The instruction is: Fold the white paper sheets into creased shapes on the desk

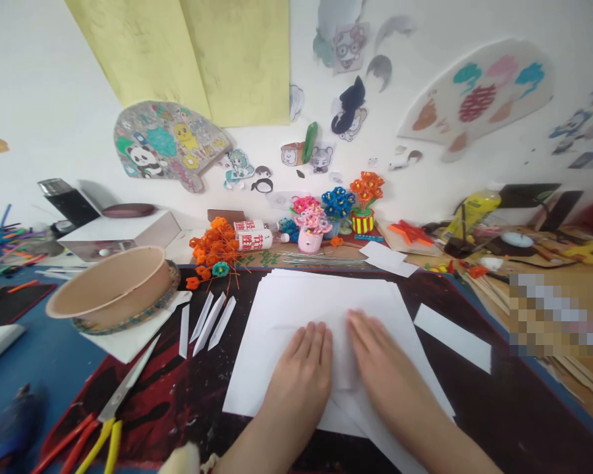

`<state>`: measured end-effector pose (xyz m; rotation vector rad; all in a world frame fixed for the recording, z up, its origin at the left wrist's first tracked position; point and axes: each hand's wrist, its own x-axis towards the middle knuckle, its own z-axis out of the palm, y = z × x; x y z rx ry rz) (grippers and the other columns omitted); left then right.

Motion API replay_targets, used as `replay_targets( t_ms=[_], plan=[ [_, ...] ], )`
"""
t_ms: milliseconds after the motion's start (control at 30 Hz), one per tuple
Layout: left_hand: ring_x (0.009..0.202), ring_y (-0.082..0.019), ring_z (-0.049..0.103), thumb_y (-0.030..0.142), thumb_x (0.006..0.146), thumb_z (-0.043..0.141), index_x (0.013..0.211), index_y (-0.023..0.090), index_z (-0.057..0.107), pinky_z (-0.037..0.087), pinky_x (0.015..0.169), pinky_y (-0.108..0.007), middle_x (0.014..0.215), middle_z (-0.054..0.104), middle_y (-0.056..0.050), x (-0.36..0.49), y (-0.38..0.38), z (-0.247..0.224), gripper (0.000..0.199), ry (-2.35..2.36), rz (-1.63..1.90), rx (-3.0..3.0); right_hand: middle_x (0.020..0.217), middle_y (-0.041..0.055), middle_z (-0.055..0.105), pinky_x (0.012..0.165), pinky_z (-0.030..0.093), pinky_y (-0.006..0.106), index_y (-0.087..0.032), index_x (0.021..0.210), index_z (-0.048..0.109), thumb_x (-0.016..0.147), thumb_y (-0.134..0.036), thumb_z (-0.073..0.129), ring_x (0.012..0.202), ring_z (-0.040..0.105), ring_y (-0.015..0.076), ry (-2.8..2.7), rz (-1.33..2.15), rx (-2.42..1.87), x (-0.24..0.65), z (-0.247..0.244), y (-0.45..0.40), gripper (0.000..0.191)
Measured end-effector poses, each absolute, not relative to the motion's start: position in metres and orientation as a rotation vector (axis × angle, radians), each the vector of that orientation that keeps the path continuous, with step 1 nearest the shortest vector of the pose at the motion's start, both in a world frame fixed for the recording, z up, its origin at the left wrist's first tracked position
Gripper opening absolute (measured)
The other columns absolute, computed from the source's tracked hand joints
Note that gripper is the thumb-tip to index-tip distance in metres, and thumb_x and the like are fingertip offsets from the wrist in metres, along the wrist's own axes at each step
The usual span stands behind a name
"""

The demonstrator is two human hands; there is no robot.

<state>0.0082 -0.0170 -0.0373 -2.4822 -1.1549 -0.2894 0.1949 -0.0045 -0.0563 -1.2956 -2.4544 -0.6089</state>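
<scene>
My left hand (304,368) lies with its fingers stretched out on a stack of white paper sheets (277,299). My right hand (383,355), slightly blurred, rests to its right with fingers extended over the same stack. Between the hands is a small white paper strip (344,362), hard to tell apart from the sheets under it; its edges are partly covered by my fingers. Left of the stack lie several narrow folded paper strips (210,324). A loose white paper rectangle (452,337) sits to the right of my right hand.
Scissors (121,395) with red and yellow handles lie open at the left. Behind them a beige bowl (111,283) stands on paper. Orange craft flowers (215,250) and small flower pots (310,238) line the back. Wooden sticks (494,296) lie at the right.
</scene>
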Motion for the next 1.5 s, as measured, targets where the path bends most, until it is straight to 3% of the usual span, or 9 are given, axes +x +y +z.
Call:
replay_targets(
  t_ms=[200, 533, 700, 833, 933, 1033, 1133, 1367, 1500],
  plan=[
    [0.121, -0.029, 0.056, 0.007, 0.086, 0.039, 0.13, 0.001, 0.053, 0.05, 0.097, -0.04, 0.133, 0.057, -0.02, 0.003, -0.02, -0.034, 0.047, -1.306, -0.265, -2.526, 0.138, 0.0218, 0.053, 0.102, 0.049, 0.043, 0.001, 0.132, 0.052, 0.081, 0.0, 0.034, 0.13, 0.048, 0.0276, -2.497, -0.282, -1.202, 0.172, -0.059, -0.006, 0.055],
    [0.11, -0.029, 0.064, 0.013, 0.093, 0.037, 0.121, 0.0, 0.059, 0.055, 0.09, -0.04, 0.122, 0.065, -0.022, -0.039, -0.03, -0.028, 0.039, -1.44, -0.219, -2.298, 0.128, 0.0155, 0.063, 0.094, 0.054, 0.038, -0.005, 0.127, 0.058, 0.092, -0.012, 0.033, 0.118, 0.059, 0.0233, -2.435, -0.363, -1.302, 0.231, -0.06, -0.012, 0.043],
    [0.1, -0.027, 0.067, 0.01, 0.092, 0.041, 0.114, 0.002, 0.063, 0.053, 0.089, -0.042, 0.11, 0.069, -0.02, -0.043, -0.022, -0.023, 0.031, -1.404, -0.198, -2.31, 0.105, 0.0128, 0.07, 0.085, 0.053, 0.039, -0.011, 0.112, 0.064, 0.095, -0.012, 0.032, 0.1, 0.064, 0.0246, -2.421, -0.378, -1.318, 0.227, -0.05, -0.002, 0.036],
    [0.086, -0.026, 0.066, 0.013, 0.091, 0.051, 0.089, 0.01, 0.068, 0.05, 0.085, -0.044, 0.084, 0.069, -0.011, -0.035, -0.006, -0.002, 0.017, -1.447, -0.088, -2.463, 0.086, 0.005, 0.064, 0.068, 0.049, 0.035, -0.02, 0.101, 0.063, 0.093, -0.022, 0.051, 0.079, 0.062, 0.0227, -2.437, -0.234, -1.357, 0.219, -0.035, 0.017, 0.015],
    [0.096, -0.029, 0.061, 0.018, 0.084, 0.065, 0.095, 0.014, 0.066, 0.045, 0.085, -0.046, 0.095, 0.067, -0.01, -0.028, 0.006, 0.016, 0.012, -1.723, -0.106, -2.638, 0.085, 0.0009, 0.063, 0.072, 0.045, 0.033, -0.023, 0.089, 0.061, 0.084, -0.025, 0.065, 0.081, 0.061, 0.0209, -2.454, 0.082, -1.4, 0.22, -0.022, 0.034, 0.007],
    [0.095, -0.027, 0.058, 0.022, 0.074, 0.075, 0.097, 0.016, 0.065, 0.043, 0.083, -0.04, 0.096, 0.066, -0.007, -0.025, 0.019, 0.025, 0.026, -2.007, -0.2, -2.785, 0.083, -0.0009, 0.064, 0.072, 0.042, 0.031, -0.022, 0.08, 0.062, 0.073, -0.026, 0.073, 0.081, 0.059, 0.0205, -2.441, 0.498, -1.408, 0.225, -0.012, 0.052, 0.013],
    [0.085, -0.022, 0.058, 0.025, 0.069, 0.076, 0.077, 0.017, 0.064, 0.043, 0.075, -0.031, 0.083, 0.064, -0.003, -0.026, 0.031, 0.025, 0.017, -2.083, -0.261, -2.845, 0.076, -0.0023, 0.064, 0.066, 0.039, 0.026, -0.02, 0.07, 0.064, 0.066, -0.024, 0.075, 0.073, 0.058, 0.0178, -2.443, 0.696, -1.326, 0.227, -0.006, 0.065, 0.012],
    [0.065, -0.013, 0.052, 0.032, 0.076, 0.065, 0.078, 0.017, 0.062, 0.038, 0.058, -0.022, 0.07, 0.06, 0.003, -0.036, 0.032, 0.014, 0.015, -2.143, -0.559, -2.976, 0.063, -0.0031, 0.063, 0.052, 0.034, 0.024, -0.021, 0.072, 0.069, 0.076, -0.036, 0.065, 0.056, 0.049, 0.0143, -2.13, 0.693, -1.334, 0.238, -0.008, 0.07, 0.016],
    [0.065, -0.012, 0.05, 0.031, 0.076, 0.063, 0.079, 0.017, 0.067, 0.038, 0.062, -0.022, 0.066, 0.059, 0.003, -0.038, 0.025, 0.024, 0.015, -2.116, -0.838, -3.121, 0.064, -0.0013, 0.062, 0.051, 0.032, 0.026, -0.021, 0.075, 0.071, 0.077, -0.044, 0.064, 0.055, 0.045, 0.0147, -1.886, 0.634, -1.302, 0.243, -0.003, 0.066, 0.024]
  ],
)
